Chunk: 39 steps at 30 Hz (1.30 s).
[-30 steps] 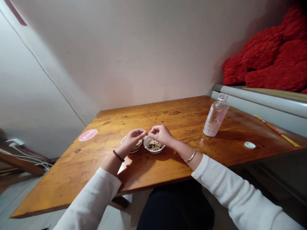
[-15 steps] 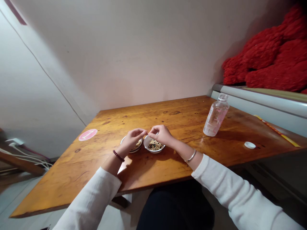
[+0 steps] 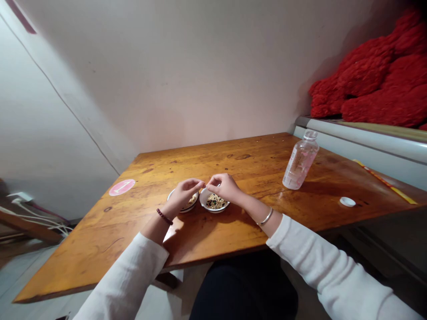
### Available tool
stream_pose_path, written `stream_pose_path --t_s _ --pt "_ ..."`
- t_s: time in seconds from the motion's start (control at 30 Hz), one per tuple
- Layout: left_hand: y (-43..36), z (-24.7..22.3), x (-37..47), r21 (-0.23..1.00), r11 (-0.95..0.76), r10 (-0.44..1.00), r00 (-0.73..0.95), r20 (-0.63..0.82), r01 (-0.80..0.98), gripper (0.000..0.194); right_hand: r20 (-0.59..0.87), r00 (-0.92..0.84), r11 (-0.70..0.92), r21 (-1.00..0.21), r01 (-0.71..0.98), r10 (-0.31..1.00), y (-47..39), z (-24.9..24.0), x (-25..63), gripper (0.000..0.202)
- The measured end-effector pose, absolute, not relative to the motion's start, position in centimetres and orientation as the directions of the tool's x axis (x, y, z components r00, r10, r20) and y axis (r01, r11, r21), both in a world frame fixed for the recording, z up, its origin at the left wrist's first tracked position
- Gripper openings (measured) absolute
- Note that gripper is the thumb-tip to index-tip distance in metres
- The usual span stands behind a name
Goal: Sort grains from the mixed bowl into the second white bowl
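Two white bowls stand side by side on the wooden table. The right bowl point(image 3: 216, 210) holds pale beads or beans with some dark ones among them. My left hand point(image 3: 187, 192) is over the left bowl point(image 3: 189, 209) and covers much of it; some pale pieces show inside. Above the right bowl's far rim is my right hand point(image 3: 224, 186). Both hands have thumb and forefinger pinched, and their fingertips nearly meet between the bowls. Whatever the fingertips hold is too small to make out.
An uncapped clear bottle point(image 3: 300, 164) stands on the table point(image 3: 133, 240) to the right, with a white cap point(image 3: 347, 202) and a yellow-red strip point(image 3: 387, 182) beyond. A pink round sticker point(image 3: 122, 187) lies left. Red fluffy material point(image 3: 373, 80) is piled at the back right.
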State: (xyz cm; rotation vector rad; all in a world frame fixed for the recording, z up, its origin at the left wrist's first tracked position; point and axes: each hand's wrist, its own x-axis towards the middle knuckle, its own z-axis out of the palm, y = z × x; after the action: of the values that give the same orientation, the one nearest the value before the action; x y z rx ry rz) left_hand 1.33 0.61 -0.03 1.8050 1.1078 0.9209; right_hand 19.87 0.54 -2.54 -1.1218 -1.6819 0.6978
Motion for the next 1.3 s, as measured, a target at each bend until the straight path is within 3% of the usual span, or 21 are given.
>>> stream_pose_path --t_s 0.27,0.53,0.7,0.93,1.03,1.3 --pt "1.0 -0.3 1.2 0.879 -0.338 0.904 0.378 0.202 0.337 0.047 0.395 -0.113 0.408 -0.837 0.365 0.912 0.6 -2.6 19.8 0.018" --pt "1.4 -0.7 0.9 0.724 -0.494 0.862 0.38 0.336 0.481 0.042 0.378 -0.164 0.412 -0.846 0.34 0.911 0.7 -2.8 19.9 0.022" --pt "1.2 -0.5 1.1 0.718 -0.508 0.858 0.356 0.371 0.476 0.041 0.357 -0.19 0.393 -0.896 0.208 0.914 1.3 -3.5 19.8 0.026" --pt "1.0 -0.4 1.3 0.777 -0.483 0.867 0.344 0.361 0.403 0.04 0.289 -0.186 0.319 -0.935 0.157 0.939 1.1 -3.3 19.8 0.031" --pt "0.8 -0.3 1.2 0.697 -0.528 0.849 0.337 0.407 0.485 0.036 0.281 -0.185 0.311 -0.937 0.161 0.942 0.9 -3.1 19.8 0.032" --pt "0.4 -0.3 1.1 0.287 -0.621 0.731 0.407 0.549 0.729 0.023 0.278 -0.201 0.314 -0.933 0.175 0.939 0.7 -2.9 19.7 0.034"
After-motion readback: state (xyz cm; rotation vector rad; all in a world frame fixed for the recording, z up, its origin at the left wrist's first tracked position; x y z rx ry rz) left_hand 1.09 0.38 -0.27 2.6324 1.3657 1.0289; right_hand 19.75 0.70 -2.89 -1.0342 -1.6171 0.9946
